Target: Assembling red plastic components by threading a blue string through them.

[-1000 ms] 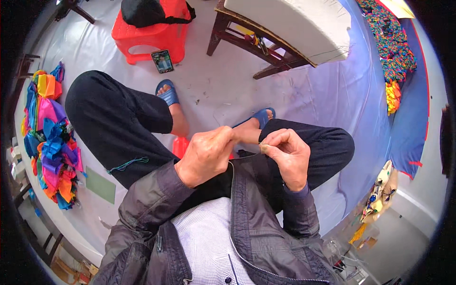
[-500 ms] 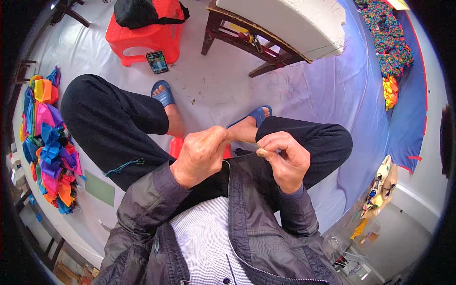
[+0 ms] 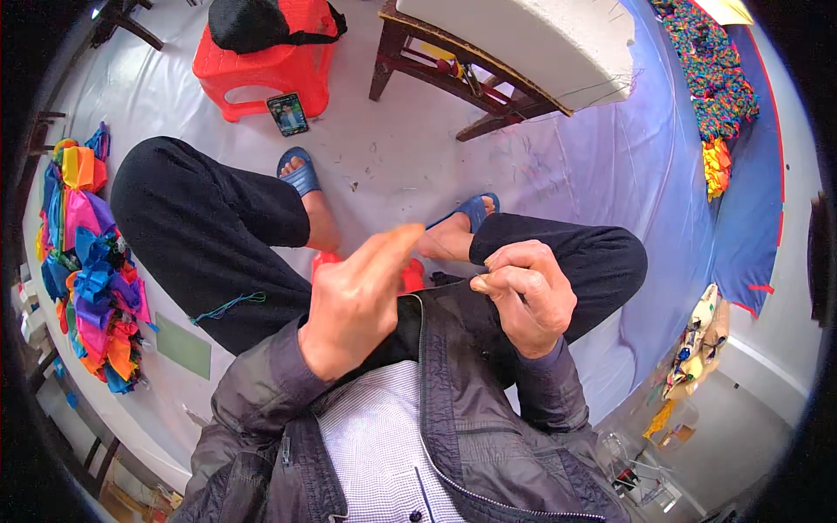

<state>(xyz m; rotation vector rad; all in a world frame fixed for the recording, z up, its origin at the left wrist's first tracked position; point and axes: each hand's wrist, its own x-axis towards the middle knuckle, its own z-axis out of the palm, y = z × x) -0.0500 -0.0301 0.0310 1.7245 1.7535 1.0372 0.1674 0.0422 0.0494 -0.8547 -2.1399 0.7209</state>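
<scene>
We take the red stool (image 3: 301, 63) as our mark, and from it we tell the places. Below the stool, toward our body, our left hand (image 3: 353, 301) is held in the air with its back up; its fingers are stretched out, side by side, and slightly blurred. Its thumb is hidden, so we cannot tell if this grip keeps something. Farther right from the stool, at about the same height, our right hand (image 3: 527, 296) has the thumb and the first finger bent toward each other, with their tips close. What may be between them is too fine to see, so we cannot tell if this grip is clamped. The blue-green thread (image 3: 228, 307) lies below the stool, on the left thigh of our black trousers (image 3: 205, 187). On the stool rests a black bag (image 3: 248, 24), and a phone (image 3: 288, 114) stands against its front. To the right of the stool, a wooden stand (image 3: 466, 90) bears a white block (image 3: 540, 44). To the left of the stool, and lower, we see a bundle of bright cloth (image 3: 91, 270), with a green sheet (image 3: 182, 344) near it.
</scene>
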